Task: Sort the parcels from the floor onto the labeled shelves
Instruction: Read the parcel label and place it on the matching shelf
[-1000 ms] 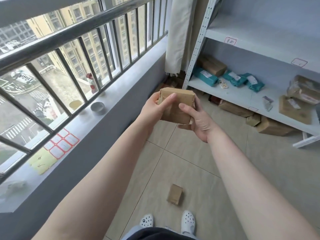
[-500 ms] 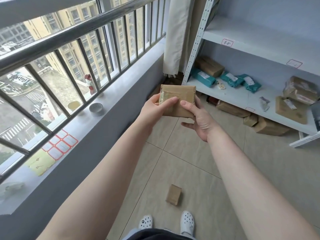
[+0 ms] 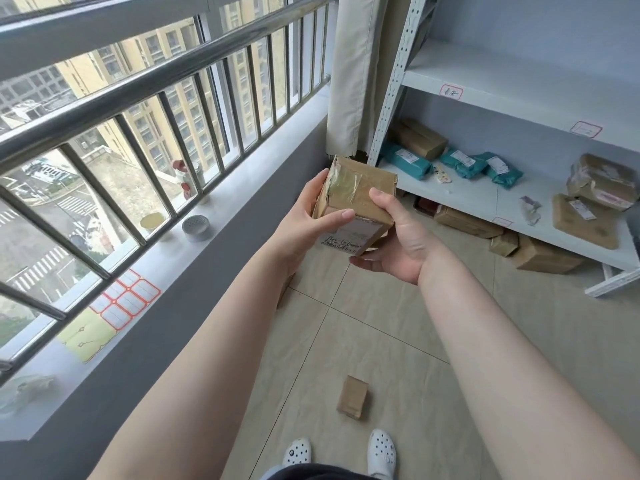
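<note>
Both hands hold the tilted parcel, label facing the person.

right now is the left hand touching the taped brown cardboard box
Touching. The head view shows the left hand gripping the taped brown cardboard box, thumb pressed across its near face.

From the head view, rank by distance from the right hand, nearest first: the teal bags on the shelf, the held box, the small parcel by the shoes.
Measured from the right hand:
1. Held box, gripped in it.
2. Teal bags, on the lower shelf, ahead and right.
3. Small parcel, on the floor near the shoes.
</note>
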The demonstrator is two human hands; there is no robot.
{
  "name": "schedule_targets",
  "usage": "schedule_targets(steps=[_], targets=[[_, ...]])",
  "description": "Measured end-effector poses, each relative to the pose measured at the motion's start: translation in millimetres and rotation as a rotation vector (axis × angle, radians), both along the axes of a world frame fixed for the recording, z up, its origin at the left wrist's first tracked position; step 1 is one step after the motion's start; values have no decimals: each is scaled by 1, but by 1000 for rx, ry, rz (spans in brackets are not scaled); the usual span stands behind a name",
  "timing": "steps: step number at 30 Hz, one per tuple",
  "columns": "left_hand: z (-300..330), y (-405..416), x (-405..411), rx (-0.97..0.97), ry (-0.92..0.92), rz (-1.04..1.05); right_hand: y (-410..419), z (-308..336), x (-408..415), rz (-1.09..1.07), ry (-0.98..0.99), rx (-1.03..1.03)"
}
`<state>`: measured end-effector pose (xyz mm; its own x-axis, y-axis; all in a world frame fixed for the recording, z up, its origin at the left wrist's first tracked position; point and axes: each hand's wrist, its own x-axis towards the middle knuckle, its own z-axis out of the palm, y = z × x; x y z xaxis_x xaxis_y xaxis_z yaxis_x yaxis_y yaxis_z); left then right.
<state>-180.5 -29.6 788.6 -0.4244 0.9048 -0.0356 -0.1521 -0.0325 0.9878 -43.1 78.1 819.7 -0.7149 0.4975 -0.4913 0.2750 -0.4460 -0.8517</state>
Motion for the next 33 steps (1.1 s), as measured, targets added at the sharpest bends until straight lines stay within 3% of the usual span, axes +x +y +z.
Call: schedule_targets(steps=[5, 8, 19, 33], targets=[[1, 0, 5, -20, 14, 94, -5, 3, -4, -10, -82, 168], [2, 1, 5, -54, -53, 212, -11, 4, -9, -113, 7, 281], [16, 13, 8, -169, 27, 374, -9, -7, -10, 6, 79, 293], [17, 2, -10, -203, 169, -2, 1, -7, -2, -100, 65, 182]])
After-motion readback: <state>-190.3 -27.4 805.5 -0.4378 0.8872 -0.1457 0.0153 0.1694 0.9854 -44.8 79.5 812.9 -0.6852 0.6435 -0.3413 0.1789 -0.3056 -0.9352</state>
